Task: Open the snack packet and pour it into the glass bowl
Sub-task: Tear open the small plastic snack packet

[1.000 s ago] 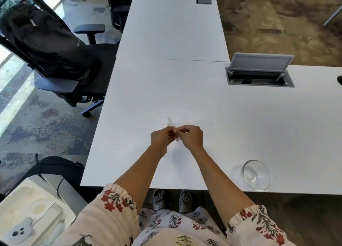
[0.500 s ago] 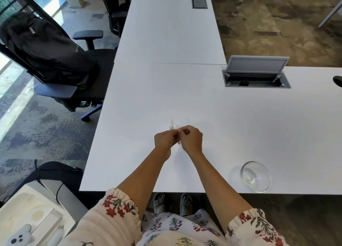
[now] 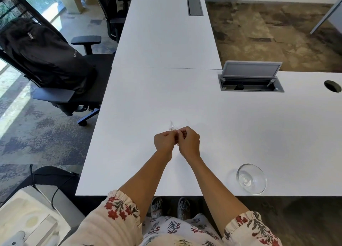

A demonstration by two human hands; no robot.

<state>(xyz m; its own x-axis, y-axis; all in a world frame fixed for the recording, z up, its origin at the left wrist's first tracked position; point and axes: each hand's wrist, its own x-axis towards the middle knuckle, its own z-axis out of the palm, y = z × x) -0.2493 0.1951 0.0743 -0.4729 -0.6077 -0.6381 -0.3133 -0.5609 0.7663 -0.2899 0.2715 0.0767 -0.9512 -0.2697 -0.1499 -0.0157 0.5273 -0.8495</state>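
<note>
Pinching snack packet (image 3: 172, 130) — left hand (image 3: 164, 140), right hand (image 3: 189, 141) fisted together.

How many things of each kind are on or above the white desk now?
Hands: 2, left hand and right hand
Snack packet: 1, pinched between both
Glass bowl: 1, looks empty
Total: 4

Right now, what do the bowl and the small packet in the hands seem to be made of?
The bowl looks like clear, glossy glass: the white table shows through it and its rim glints. The packet, pinched between both hands, seems thin transparent plastic film, shiny and crinkled, though it is too small to be sure.
</note>
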